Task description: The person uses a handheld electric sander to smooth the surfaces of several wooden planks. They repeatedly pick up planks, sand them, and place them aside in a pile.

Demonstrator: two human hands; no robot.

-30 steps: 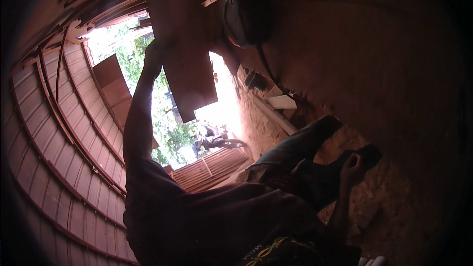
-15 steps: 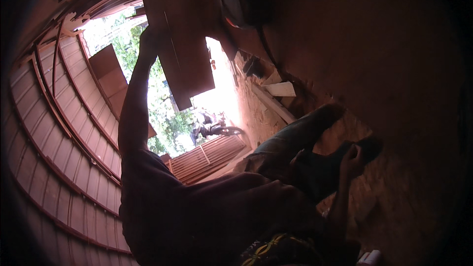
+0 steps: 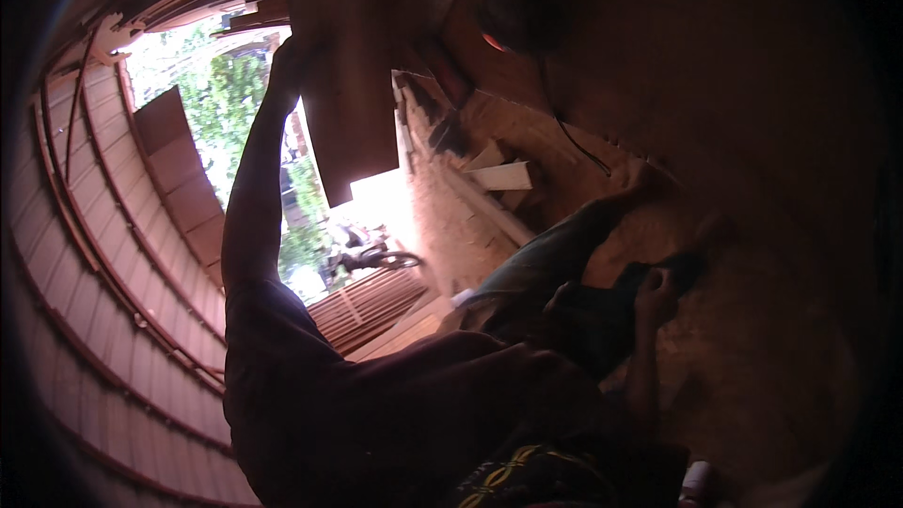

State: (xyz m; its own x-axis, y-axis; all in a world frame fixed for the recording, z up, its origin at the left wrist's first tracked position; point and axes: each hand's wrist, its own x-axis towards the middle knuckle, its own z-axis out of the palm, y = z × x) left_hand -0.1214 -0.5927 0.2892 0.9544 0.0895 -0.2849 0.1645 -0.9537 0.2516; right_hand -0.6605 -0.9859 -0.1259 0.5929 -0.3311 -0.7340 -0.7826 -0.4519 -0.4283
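Note:
My left arm reaches up, and my left hand (image 3: 293,61) is closed on the left edge of a long wooden board (image 3: 353,127). The board hangs dark against the bright opening, its lower end stepped; its upper part runs out of view. My fingers are mostly lost in shadow there. Lower right, beside my bent leg (image 3: 555,249), my right hand (image 3: 656,301) is curled into a fist. Whatever it may hold is hidden in the dark. Right of the board's upper part is a dark object (image 3: 499,14) with a red spot and a hanging cord (image 3: 564,127).
Scrap wood pieces (image 3: 503,176) lie on the wood-panel floor beyond my legs. A ribbed wall (image 3: 132,263) curves along the left. Through the opening stands a motorbike (image 3: 376,257), near a slatted wooden stack (image 3: 367,315). A white cylinder (image 3: 696,478) is at the lower right.
The view has shifted, so the motorbike and scrap wood appear further left. My left hand stays on the board, which looks slightly turned. My right hand remains closed near my leg.

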